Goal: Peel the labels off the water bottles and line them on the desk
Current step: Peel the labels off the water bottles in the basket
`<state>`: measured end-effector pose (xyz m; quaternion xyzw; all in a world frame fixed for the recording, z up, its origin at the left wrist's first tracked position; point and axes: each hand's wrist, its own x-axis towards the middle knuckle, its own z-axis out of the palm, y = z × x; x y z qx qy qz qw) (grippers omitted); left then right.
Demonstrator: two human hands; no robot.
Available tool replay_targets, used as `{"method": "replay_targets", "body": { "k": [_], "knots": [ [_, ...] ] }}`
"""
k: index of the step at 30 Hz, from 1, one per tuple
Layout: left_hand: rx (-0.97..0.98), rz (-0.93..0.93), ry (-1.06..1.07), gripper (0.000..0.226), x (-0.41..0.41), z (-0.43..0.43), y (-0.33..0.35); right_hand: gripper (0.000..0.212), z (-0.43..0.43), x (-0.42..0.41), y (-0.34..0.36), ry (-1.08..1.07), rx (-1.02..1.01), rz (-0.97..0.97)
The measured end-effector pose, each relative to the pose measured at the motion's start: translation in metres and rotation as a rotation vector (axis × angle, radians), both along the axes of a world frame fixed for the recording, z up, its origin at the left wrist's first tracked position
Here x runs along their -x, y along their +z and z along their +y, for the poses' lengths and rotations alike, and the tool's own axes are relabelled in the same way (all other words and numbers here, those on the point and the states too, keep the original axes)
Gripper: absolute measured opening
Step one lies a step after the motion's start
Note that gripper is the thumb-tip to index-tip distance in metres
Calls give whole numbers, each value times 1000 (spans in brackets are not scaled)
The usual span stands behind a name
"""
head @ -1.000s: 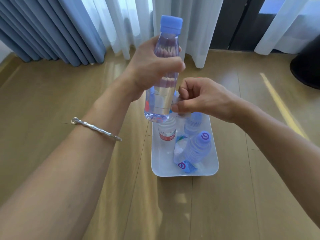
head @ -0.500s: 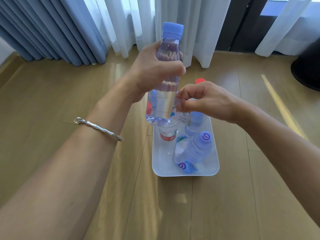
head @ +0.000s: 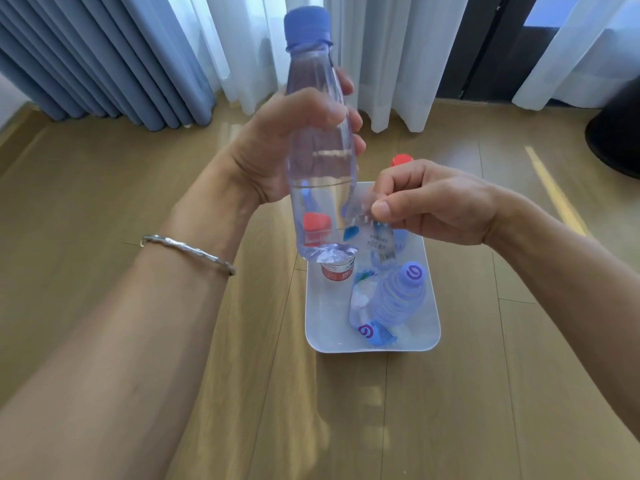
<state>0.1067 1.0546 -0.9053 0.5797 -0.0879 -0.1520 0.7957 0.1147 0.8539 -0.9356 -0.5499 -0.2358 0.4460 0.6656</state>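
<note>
My left hand [head: 277,147] grips a clear water bottle [head: 320,188] with a blue cap, held upright above the white tray [head: 429,341]. Its side looks bare. My right hand [head: 436,206] pinches a thin, see-through label [head: 377,237] just right of the bottle's lower part; the label hangs down from my fingers, and I cannot tell if it still sticks to the bottle. In the tray lies a blue-capped bottle [head: 398,299], a red-labelled bottle [head: 337,271] stands behind the held one, and a red cap [head: 401,160] shows behind my right hand.
A loose blue label piece [head: 375,332] lies at the tray's near end. The tray sits on a wooden surface [head: 104,202]. Blue and white curtains [head: 138,57] hang at the back. A dark round object [head: 616,133] stands at the far right.
My left hand has lifted the bottle a little and turned it. My right hand has pulled the label away to the right, so more of it hangs free.
</note>
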Motion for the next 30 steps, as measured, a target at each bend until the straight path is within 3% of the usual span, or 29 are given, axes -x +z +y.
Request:
{"method": "replay_targets", "body": {
  "k": [2,5,8,12,27,30],
  "knots": [
    [71,34,-52,32,0,1,-4,5,1,1,-1,43,-30,37],
    [177,65,-117,32,-1,3,-8,12,0,1,-3,90,-64,93],
    [295,61,-221,47,-1,5,-10,19,1,1,-5,112,-95,131],
    [427,77,-332,40,-2,4,-12,24,3,1,-6,123,-114,194],
    [501,167,-568,28,-1,0,-17,18,12,10,-8,265,-145,207],
    [528,195,-503,29,-1,16,-5,21,-1,4,-7,90,-168,190]
  ]
}}
